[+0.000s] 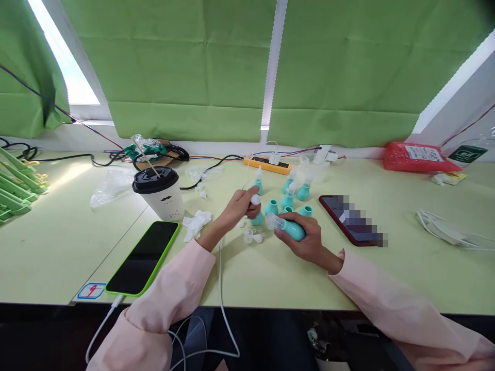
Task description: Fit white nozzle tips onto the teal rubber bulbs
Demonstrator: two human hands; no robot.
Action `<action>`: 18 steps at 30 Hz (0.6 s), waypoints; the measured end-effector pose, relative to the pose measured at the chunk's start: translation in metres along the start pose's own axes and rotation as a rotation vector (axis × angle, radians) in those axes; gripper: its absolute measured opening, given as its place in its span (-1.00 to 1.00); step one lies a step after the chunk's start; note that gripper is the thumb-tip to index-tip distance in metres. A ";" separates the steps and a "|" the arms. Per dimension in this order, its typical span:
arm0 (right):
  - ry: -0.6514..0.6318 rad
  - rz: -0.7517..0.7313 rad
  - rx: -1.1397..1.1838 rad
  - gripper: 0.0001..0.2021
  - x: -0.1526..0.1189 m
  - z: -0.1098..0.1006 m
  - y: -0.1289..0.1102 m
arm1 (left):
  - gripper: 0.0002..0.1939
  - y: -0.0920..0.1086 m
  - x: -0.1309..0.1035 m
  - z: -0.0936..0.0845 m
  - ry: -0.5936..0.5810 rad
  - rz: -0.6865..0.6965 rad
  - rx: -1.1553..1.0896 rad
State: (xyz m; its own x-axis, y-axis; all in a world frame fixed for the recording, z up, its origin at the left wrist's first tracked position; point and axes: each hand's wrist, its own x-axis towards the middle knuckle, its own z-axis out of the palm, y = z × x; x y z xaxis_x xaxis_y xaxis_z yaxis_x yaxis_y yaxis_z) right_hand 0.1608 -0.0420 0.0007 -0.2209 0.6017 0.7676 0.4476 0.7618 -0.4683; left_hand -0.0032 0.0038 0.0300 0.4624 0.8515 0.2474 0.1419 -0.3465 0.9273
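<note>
a glossy turquoise bulb with a clear plastic tip [294, 231] is being gripped between thumb and fingers of the right hand [308, 240], above the pale green table [278, 283]. a small white rounded plastic piece [255, 199] is being pinched by the curled left hand [241, 206]. between them, small translucent plastic parts [253, 236] are lying near open-necked turquoise bulbs [272, 206].

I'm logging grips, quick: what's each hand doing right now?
Left hand: closed, holding a white piece, partly hidden by the fingers.
Right hand: closed around a teal bulb with a clear tip.
</note>
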 end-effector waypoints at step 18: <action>0.027 0.515 0.757 -0.90 0.004 0.001 0.003 | -0.77 -0.031 0.001 0.009 0.109 0.528 1.171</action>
State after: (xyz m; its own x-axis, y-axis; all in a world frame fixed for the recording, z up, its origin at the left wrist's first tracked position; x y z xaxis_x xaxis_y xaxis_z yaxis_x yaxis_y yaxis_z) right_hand 0.1607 -0.0371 0.0016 -0.1264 0.9120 0.3903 -0.2043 0.3611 -0.9099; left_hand 0.0009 0.0113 -0.0012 0.6319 0.5145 0.5796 0.6694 -0.7393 -0.0734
